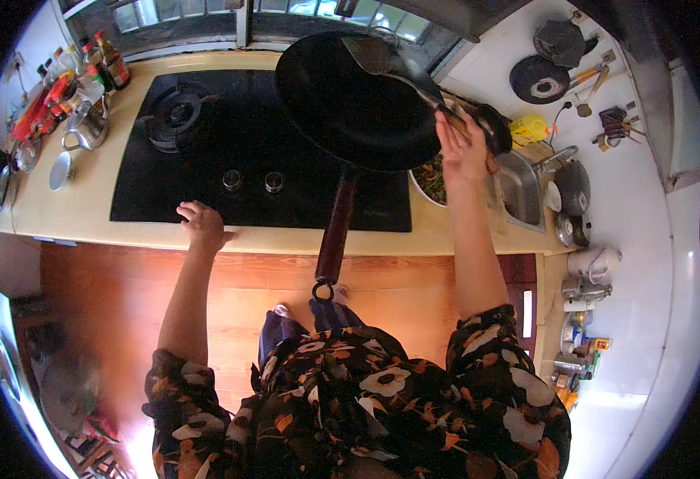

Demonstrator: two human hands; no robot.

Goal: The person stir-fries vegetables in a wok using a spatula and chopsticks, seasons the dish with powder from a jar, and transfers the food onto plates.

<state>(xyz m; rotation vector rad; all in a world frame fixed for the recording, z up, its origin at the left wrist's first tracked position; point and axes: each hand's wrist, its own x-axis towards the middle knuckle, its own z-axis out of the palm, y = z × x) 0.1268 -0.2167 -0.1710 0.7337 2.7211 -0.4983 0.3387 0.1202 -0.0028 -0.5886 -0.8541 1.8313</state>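
Note:
A dark wok (326, 96) sits on the right side of the black glass gas hob (218, 173). Its reddish-brown handle (334, 233) points towards me over the counter's front edge. My right hand (465, 141) grips the wooden handle of a metal wok spatula (380, 60), whose blade hangs over the wok. Resting at the front edge of the hob and counter, my left hand (202, 226) holds nothing, its thumb spread from its fingers. Partly hidden by the wok and my right arm, a white bowl (422, 190) contains chopped greenish food. The wok's inside looks dark, without visible food.
At left stand several sauce bottles (110, 60), a metal pitcher (89, 127) and a small white bowl (61, 172). The left burner (177, 114) is bare. On the right are a steel sink (520, 191), a faucet (556, 158) and a yellow bottle (528, 130). Pans (540, 81) hang on the wall.

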